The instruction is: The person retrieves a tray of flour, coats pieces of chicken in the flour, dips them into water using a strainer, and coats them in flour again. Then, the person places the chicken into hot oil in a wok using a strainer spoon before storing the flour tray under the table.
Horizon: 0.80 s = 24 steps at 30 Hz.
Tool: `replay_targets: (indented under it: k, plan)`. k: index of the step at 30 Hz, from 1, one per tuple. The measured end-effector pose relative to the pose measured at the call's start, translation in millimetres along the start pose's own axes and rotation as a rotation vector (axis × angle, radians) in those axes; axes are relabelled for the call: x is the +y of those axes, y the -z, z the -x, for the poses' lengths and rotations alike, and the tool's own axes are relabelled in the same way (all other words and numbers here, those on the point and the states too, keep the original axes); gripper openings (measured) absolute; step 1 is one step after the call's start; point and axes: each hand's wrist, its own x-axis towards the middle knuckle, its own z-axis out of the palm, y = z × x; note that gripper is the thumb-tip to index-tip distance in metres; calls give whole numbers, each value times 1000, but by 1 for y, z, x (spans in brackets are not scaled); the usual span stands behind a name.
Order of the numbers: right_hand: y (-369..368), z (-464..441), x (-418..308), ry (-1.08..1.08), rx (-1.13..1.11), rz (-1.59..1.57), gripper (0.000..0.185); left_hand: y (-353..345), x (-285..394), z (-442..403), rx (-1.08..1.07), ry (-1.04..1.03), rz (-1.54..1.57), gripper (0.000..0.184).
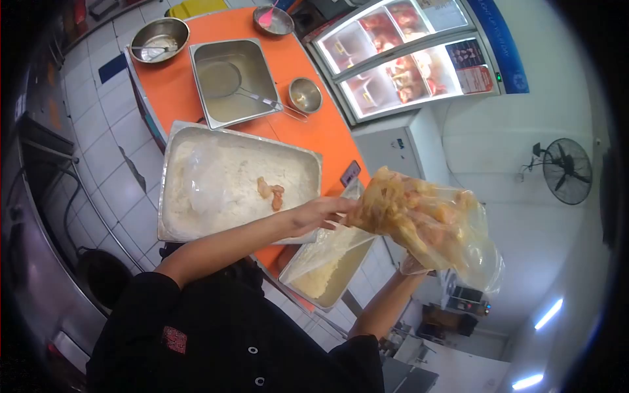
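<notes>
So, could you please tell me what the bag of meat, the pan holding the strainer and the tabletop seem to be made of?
Bag: thin, clear plastic film, glossy; it wrinkles, catches light and shows the meat inside.
Pan: probably stainless steel; its rim is grey and shiny.
Tabletop: smooth orange surface, perhaps laminate or a plastic cover; the look leaves it open.

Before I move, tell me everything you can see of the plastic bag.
The plastic bag looks thin, clear and wrinkled, bulging with yellowish-orange pieces resembling raw meat. It is held up, tilted in view, with the left hand at its left end and the right hand against its underside, partly hidden. A loose, clear part spreads at the lower right. Whether it is open is unclear.
</notes>
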Motion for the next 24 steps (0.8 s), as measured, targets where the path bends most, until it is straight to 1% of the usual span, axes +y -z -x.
replay_targets:
  k: [2, 3, 5, 6, 8, 9, 11, 14, 18, 20, 24]
  plan:
    - [-1, 6, -9, -6, 21, 31, 28, -14, -12, -4, -186, -9, 319, 57]
    - [0, 7, -12, -10, 29, 46, 28, -18, -9, 1, -201, 1, 331, 57]
    - [-1, 12, -19, -14, 44, 70, 28, -28, 8, 18, -213, -73, 190, 59]
    - [0, 14, -22, -21, 51, 78, 28, -29, 8, 22, -222, -64, 195, 59]
    - [-1, 17, -25, -29, 61, 86, 29, -29, 9, 31, -160, -53, 195, 60]
    - [-1, 18, -25, -38, 65, 91, 29, -32, 11, 36, -161, -50, 195, 60]
    - [-1, 22, -25, -50, 70, 91, 29, -36, 19, 47, -116, -101, 146, 58]
    - [0, 23, -24, -73, 73, 96, 29, -37, 24, 54, -109, -147, 132, 57]
    - [4, 27, -20, -113, 81, 90, 30, -34, 27, 58, -102, -158, 117, 55]
    - [6, 29, -15, -132, 85, 93, 30, -31, 28, 59, -101, -184, 132, 50]
    - [9, 31, -6, -178, 83, 89, 31, -18, 23, 56, -106, -167, 92, 47]
